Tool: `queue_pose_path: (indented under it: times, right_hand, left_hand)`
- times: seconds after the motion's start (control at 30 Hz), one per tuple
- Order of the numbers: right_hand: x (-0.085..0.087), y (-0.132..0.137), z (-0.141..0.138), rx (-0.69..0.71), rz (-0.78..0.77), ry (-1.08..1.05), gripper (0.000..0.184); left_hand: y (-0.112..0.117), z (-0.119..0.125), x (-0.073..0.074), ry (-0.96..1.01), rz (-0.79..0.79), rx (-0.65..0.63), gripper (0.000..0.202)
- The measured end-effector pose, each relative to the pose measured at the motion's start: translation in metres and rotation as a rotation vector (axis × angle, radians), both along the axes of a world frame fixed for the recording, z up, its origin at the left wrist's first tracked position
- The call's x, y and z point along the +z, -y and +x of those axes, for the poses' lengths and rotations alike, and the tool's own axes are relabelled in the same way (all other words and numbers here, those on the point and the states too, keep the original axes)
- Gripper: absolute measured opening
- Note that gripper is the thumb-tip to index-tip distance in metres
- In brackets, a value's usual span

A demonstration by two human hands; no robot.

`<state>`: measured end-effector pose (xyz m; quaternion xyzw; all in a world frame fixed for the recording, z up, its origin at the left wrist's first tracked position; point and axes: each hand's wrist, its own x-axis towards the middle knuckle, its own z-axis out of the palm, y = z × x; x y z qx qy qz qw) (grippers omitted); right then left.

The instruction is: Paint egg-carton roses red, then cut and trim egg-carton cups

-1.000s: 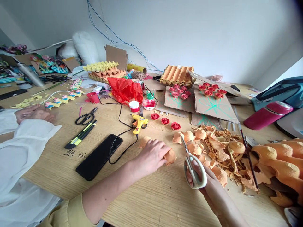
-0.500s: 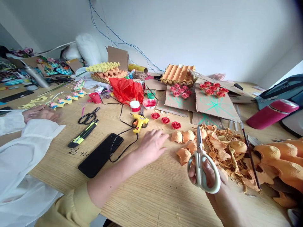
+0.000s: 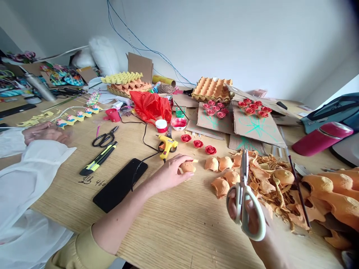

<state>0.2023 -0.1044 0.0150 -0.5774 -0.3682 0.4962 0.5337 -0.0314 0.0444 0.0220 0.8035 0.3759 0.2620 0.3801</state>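
Note:
Between its thumb and fingers, my left hand grips an orange egg-carton cup just above the table, right of the phone. My right hand has its fingers through the handles of white-handled scissors, whose blades point away from me and look closed. Several more cut orange cups lie between the hands. A heap of orange carton scraps spreads right of the scissors. Beyond my left hand sit three red paper roses in a row.
A yellow glue gun with its cord, a black phone, a utility knife and black scissors lie left. Cardboard with roses stands behind; a pink bottle lies right. A co-worker's hands are at far left.
My left hand, stretched out and holding nothing before, now has an orange cup in its fingers and sits slightly further left. My right hand with the scissors has shifted slightly right and down.

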Motion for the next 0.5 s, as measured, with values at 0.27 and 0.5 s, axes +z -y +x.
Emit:
queue_pose_path:
  times: [0.27,0.5]
  right_hand:
    - [-0.003,0.006,0.004,0.222,0.044,0.318,0.042]
    - [-0.004,0.006,0.005,0.207,0.027,0.619,0.028]
  left_hand:
    - [0.019,0.022,-0.007,0.729,-0.875,-0.113,0.058]
    - [0.024,0.026,-0.005,0.846,-0.881,-0.179,0.048]
